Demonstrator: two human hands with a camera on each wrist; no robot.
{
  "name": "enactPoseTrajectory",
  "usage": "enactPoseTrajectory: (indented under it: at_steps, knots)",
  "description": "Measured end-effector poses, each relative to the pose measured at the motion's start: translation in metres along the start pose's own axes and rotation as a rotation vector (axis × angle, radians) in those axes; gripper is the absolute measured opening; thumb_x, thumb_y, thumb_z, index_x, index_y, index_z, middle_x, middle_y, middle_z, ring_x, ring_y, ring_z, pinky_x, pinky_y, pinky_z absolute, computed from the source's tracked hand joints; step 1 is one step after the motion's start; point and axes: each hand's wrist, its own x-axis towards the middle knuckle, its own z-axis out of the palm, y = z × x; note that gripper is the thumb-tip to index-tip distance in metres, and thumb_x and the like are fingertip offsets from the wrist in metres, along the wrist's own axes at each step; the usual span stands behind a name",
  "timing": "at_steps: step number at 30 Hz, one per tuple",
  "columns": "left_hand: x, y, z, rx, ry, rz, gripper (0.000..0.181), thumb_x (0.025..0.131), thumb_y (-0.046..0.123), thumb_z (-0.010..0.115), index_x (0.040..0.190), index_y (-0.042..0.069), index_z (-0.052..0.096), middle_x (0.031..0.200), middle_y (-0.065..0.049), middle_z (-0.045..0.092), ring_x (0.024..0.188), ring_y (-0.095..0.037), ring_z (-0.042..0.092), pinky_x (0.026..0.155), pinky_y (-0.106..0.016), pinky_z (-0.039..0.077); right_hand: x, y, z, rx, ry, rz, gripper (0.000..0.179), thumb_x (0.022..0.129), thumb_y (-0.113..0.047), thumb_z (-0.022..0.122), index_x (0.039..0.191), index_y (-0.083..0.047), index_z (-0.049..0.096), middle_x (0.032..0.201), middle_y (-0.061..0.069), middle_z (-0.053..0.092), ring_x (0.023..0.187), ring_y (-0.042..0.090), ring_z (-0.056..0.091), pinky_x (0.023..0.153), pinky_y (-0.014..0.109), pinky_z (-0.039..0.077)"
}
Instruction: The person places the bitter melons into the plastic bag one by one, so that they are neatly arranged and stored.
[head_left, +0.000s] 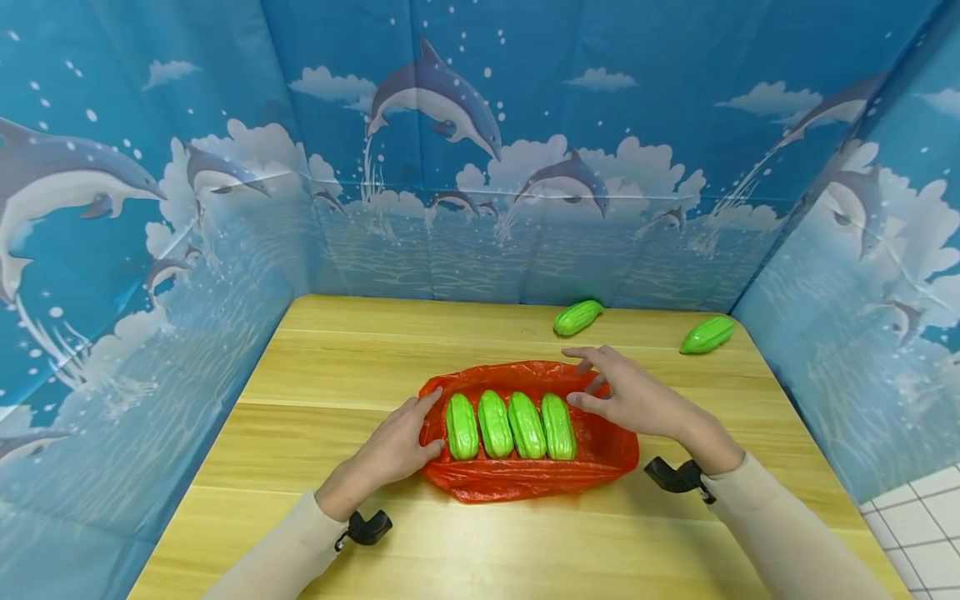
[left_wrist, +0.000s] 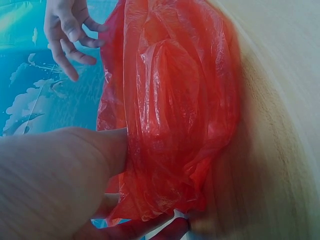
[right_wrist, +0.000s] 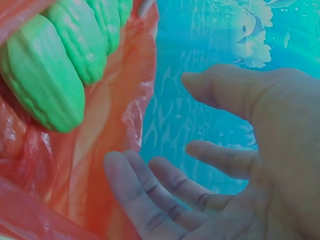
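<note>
From my feed, I judge the red bag [head_left: 525,482] flimsy and slippery, best pinched by its rim; right hand [head_left: 628,398] loose, empty; left hand [head_left: 396,442] touching plastic, grip I can't tell.

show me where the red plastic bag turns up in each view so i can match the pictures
Head: red plastic bag, below and right of picture centre.
Left wrist: the bag fills the middle, from the top edge down.
Right wrist: the bag takes the left side, cut off by the left edge.
Shared landmark: the person's bare right hand, right of centre in the head view, upper left in left wrist, lower right in right wrist.
</note>
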Motion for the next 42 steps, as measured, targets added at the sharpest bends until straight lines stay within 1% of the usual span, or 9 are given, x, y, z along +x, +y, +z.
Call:
enactPoseTrajectory:
  at_steps: [5, 8, 14, 19, 23, 26, 32, 38, 42]
  knots:
    - [-0.001, 0.001, 0.0, 0.003, 0.0, -0.002, 0.086, 0.104, 0.015, 0.086, 0.179, 0.006, 0.044, 0.178, -0.036, 0.048, 0.165, -0.059, 0.048, 0.132, -0.075, 0.045, 0.003, 0.002, -0.006, 0.002, 0.02, -0.009, 0.073, 0.115, -0.031, 0.078, 0.177, -0.008, 0.046, 0.155, 0.027, 0.063, 0.126, 0.037, 0.076, 0.105, 0.058, 0.068]
    - [-0.001, 0.001, 0.0, 0.007, 0.001, 0.004, 0.086, 0.104, 0.015, 0.086, 0.179, 0.006, 0.045, 0.177, -0.036, 0.049, 0.164, -0.059, 0.05, 0.131, -0.074, 0.047, 0.005, 0.003, -0.01, -0.004, 0.033, -0.013, 0.072, 0.115, -0.029, 0.078, 0.176, -0.009, 0.048, 0.155, 0.027, 0.064, 0.127, 0.037, 0.076, 0.105, 0.058, 0.068]
    - [0.0, 0.0, 0.0, 0.009, 0.005, 0.009, 0.085, 0.104, 0.015, 0.086, 0.179, 0.006, 0.046, 0.176, -0.036, 0.051, 0.162, -0.058, 0.053, 0.13, -0.073, 0.049, 0.012, 0.007, -0.02, -0.023, 0.064, -0.023, 0.067, 0.116, -0.03, 0.076, 0.174, -0.008, 0.051, 0.153, 0.03, 0.064, 0.121, 0.036, 0.077, 0.1, 0.057, 0.069]
    - [0.0, 0.0, 0.0, 0.006, 0.001, 0.009, 0.084, 0.104, 0.015, 0.086, 0.178, 0.006, 0.046, 0.176, -0.036, 0.05, 0.164, -0.059, 0.05, 0.131, -0.074, 0.047, 0.018, 0.015, -0.027, -0.021, 0.079, -0.011, 0.065, 0.117, -0.031, 0.074, 0.172, -0.006, 0.054, 0.156, 0.03, 0.064, 0.122, 0.037, 0.078, 0.096, 0.053, 0.071]
    - [0.0, -0.001, 0.0, 0.005, 0.001, 0.011, 0.085, 0.104, 0.015, 0.086, 0.179, 0.006, 0.046, 0.177, -0.035, 0.05, 0.165, -0.059, 0.049, 0.132, -0.075, 0.046, 0.024, 0.021, -0.031, -0.021, 0.098, -0.027, 0.063, 0.118, -0.032, 0.073, 0.171, -0.005, 0.055, 0.157, 0.031, 0.065, 0.124, 0.041, 0.078, 0.096, 0.054, 0.071]
    - [0.0, -0.001, 0.0, 0.005, 0.003, 0.014, 0.086, 0.104, 0.015, 0.086, 0.179, 0.007, 0.045, 0.176, -0.035, 0.05, 0.164, -0.059, 0.05, 0.131, -0.074, 0.047, 0.028, 0.027, -0.034, -0.026, 0.119, -0.036, 0.061, 0.118, -0.031, 0.072, 0.171, -0.005, 0.056, 0.156, 0.031, 0.066, 0.126, 0.044, 0.078, 0.098, 0.058, 0.07]
    - [0.0, -0.001, -0.001, 0.002, 0.012, 0.023, 0.087, 0.102, 0.012, 0.086, 0.179, 0.005, 0.045, 0.174, -0.035, 0.053, 0.16, -0.057, 0.055, 0.13, -0.072, 0.05, 0.036, 0.04, -0.042, -0.035, 0.148, -0.023, 0.059, 0.119, -0.03, 0.071, 0.17, -0.004, 0.057, 0.154, 0.03, 0.064, 0.129, 0.048, 0.076, 0.103, 0.065, 0.067]
    - [-0.001, 0.0, -0.001, 0.003, 0.011, 0.02, 0.087, 0.102, 0.012, 0.086, 0.179, 0.005, 0.045, 0.176, -0.033, 0.052, 0.163, -0.057, 0.052, 0.132, -0.073, 0.047, 0.047, 0.06, -0.049, -0.03, 0.151, -0.022, 0.058, 0.12, -0.031, 0.068, 0.171, -0.006, 0.056, 0.156, 0.029, 0.062, 0.134, 0.051, 0.073, 0.107, 0.067, 0.065]
    - [-0.002, 0.0, -0.001, -0.002, 0.008, 0.015, 0.087, 0.103, 0.013, 0.086, 0.179, 0.006, 0.045, 0.177, -0.032, 0.051, 0.165, -0.057, 0.05, 0.133, -0.074, 0.046, 0.055, 0.073, -0.052, -0.038, 0.146, -0.009, 0.057, 0.121, -0.032, 0.067, 0.171, -0.007, 0.057, 0.158, 0.029, 0.06, 0.136, 0.052, 0.072, 0.107, 0.067, 0.066]
